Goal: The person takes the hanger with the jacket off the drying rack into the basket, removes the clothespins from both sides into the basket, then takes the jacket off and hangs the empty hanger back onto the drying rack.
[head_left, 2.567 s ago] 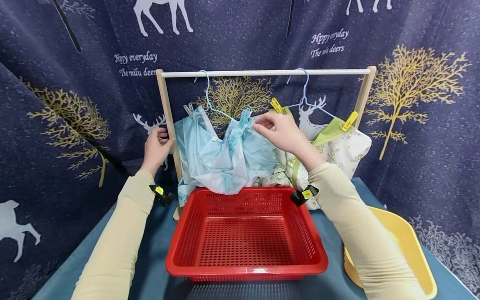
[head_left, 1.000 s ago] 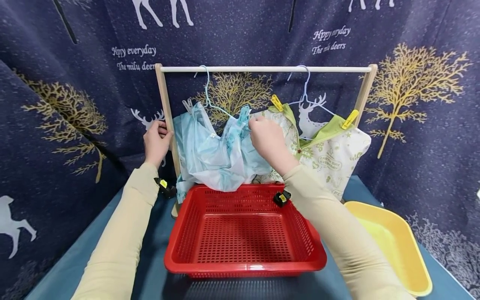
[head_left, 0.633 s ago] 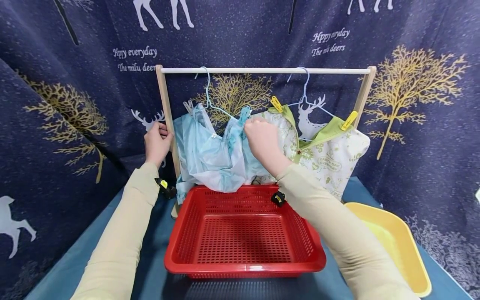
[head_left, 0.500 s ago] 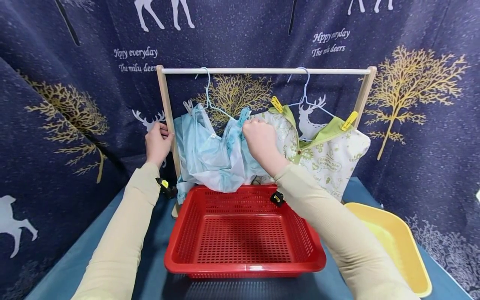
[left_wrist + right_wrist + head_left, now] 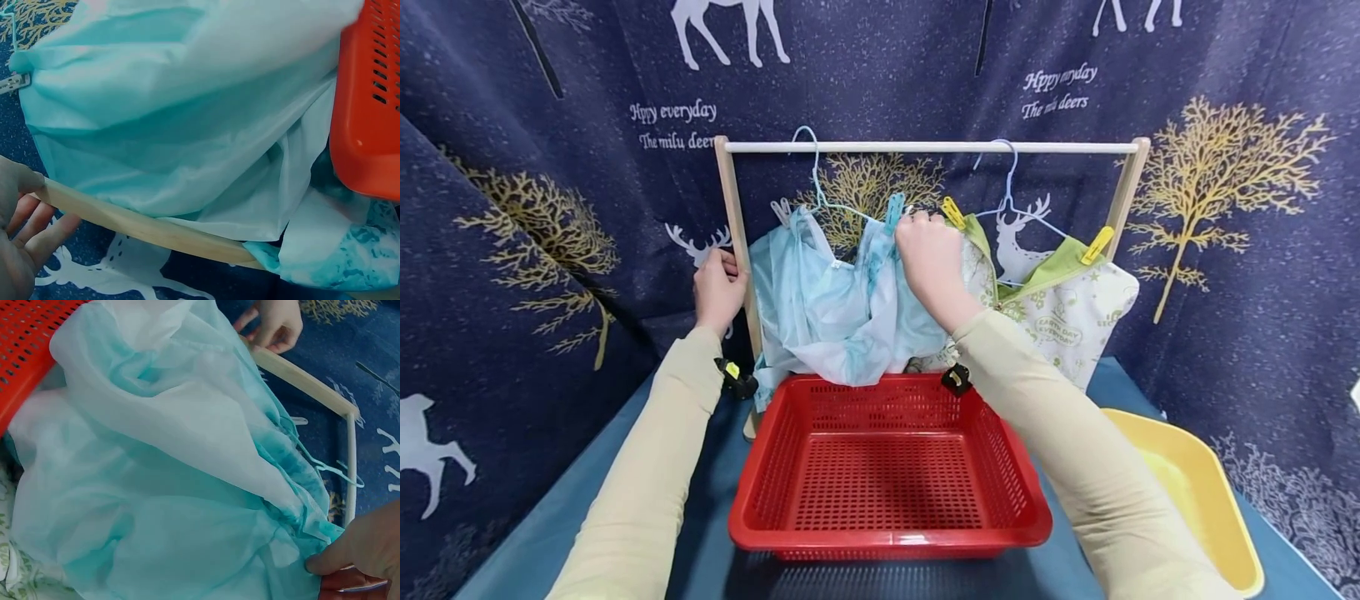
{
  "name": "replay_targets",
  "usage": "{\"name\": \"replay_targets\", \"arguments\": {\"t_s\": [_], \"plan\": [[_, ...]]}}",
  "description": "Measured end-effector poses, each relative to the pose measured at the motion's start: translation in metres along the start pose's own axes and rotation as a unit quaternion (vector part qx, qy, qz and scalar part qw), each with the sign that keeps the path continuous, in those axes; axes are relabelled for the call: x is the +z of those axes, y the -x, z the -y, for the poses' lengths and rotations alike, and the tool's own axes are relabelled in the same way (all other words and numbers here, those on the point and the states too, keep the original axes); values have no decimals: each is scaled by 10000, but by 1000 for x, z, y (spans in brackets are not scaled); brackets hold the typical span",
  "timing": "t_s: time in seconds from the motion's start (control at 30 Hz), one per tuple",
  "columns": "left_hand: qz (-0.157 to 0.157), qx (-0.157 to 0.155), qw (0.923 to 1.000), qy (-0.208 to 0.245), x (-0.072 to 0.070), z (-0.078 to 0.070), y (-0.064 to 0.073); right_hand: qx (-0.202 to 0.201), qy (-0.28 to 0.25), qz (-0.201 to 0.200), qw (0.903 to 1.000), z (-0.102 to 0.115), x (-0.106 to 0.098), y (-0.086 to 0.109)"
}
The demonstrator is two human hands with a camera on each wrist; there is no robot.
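Note:
My left hand [image 5: 718, 287] holds the left wooden post of a small clothes rack [image 5: 730, 192], its thumb on the post in the left wrist view. My right hand [image 5: 928, 260] grips a sheer light-blue garment [image 5: 820, 304] at its right shoulder, thumb [image 5: 328, 559] pressed on the cloth. The garment hangs on a light-blue hanger [image 5: 817, 179], whose hook top stands above the rail. A grey clothespin [image 5: 782, 212] sits at its left shoulder. Beside the right hand's fingers is a blue clothespin [image 5: 894, 213]. The hanger's right end is hidden behind that hand.
A white garment with green trim [image 5: 1063, 321] hangs at the right on a purple-blue hanger [image 5: 1011, 179] with yellow clothespins [image 5: 1098, 246]. A red perforated basket [image 5: 891, 540] stands before the rack. At the right is a yellow basin [image 5: 1221, 492], partly behind the right sleeve.
My right hand has curled onto the blue garment's shoulder and raised it slightly. The hanger's hook has risen above the rail. My left hand stays at the post.

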State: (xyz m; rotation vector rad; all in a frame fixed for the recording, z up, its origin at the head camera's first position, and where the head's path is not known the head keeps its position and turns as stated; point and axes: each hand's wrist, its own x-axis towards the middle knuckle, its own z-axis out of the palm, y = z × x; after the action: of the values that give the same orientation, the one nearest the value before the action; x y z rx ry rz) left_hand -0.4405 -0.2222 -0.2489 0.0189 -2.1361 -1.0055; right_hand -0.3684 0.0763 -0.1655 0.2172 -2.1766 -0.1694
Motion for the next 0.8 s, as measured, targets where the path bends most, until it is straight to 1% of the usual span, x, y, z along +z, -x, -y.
{"name": "replay_targets", "arguments": {"t_s": [0.2, 0.37, 0.47, 0.6, 0.8], "plan": [[15, 8, 10000, -22, 0, 0, -2, 214, -53, 166, 9996, -12, -9, -5], [36, 48, 10000, -26, -1, -2, -2, 316, -115, 140, 9993, -24, -14, -4], [36, 76, 10000, -7, -2, -2, -2, 331, -254, 38, 9991, -30, -14, -1], [43, 30, 10000, -49, -2, -2, -1, 309, -418, -89, 9986, -39, -13, 6], [26, -16, 10000, -62, -1, -1, 0, 208, -483, -217, 9984, -51, -11, 19]]}}
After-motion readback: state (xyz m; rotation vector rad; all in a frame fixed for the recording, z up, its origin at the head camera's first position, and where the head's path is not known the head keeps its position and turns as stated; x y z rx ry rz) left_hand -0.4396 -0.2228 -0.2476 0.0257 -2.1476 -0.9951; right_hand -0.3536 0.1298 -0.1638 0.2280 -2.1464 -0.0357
